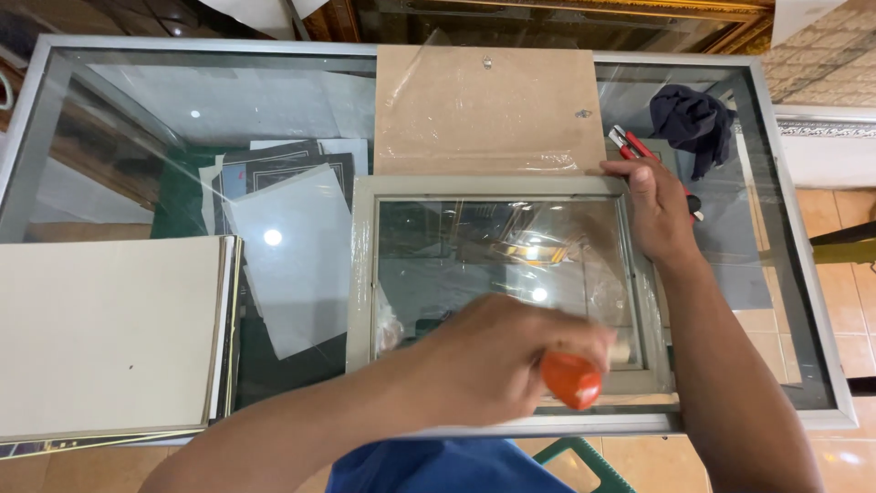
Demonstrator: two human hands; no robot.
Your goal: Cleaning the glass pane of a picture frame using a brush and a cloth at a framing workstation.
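The picture frame (511, 283) lies flat on the glass table (803, 347), near its front edge and a little right of the middle. It is a pale grey-green rectangle with a glass pane set in it, and clear plastic wrap clings loosely around its rails, wrinkled at the lower left corner. The pane throws back ceiling lights and gilt mouldings.

It looks light but fragile: the rails are probably stiff, while the pane would crack under a knock or a twist. The wrap and the glass table beneath likely make it slippery, so it is best gripped by the rails, on two opposite sides, not by the pane.

The right hand (659, 212) lies flat on the frame's upper right corner, fingers stretched and together, pressing down rather than gripping. The left hand (497, 358), blurred, is closed around a tool with an orange handle (571, 380) over the frame's lower rail; the tool's tip cannot be made out.

Just behind the frame a brown backing board (488, 110) lies touching its top rail. A red cutter (630, 143) sits beside the right hand, with a dark cloth (692, 117) beyond it. To the left, white sheets (292, 256) lie under the glass, and a stack of cream boards (109, 333) rests on the table's left part.
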